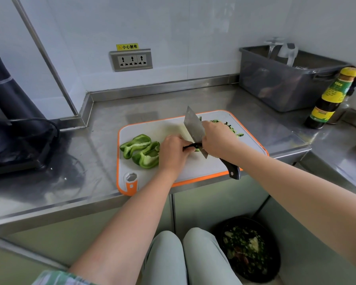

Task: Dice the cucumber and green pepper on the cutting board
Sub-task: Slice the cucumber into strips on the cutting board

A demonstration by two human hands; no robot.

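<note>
Steel tabletop [103, 120] carries a white cutting board [152, 128] with an orange rim, set near the front edge. On the board's left part lie two big pieces of green pepper [141, 151], cut open and touching each other, not yet diced. The left hand [173, 153] rests just to the right of them, its fingers curled over a dark strip of cucumber [190, 146] and holding it down on the board. The right hand [218, 138] grips a cleaver [193, 126] close to where blade meets handle; the black handle juts out under the wrist past the board's front rim, and the blade stands tilted with its edge at the end of the strip. Behind the right hand, on the far right part of the board, lies a heap of diced cucumber [239, 135], partly hidden. Farther right on the tabletop stand a dark sauce bottle [331, 99] with a yellow cap and a grey tub [286, 85]. A wall socket [131, 60] sits behind the board.
</note>
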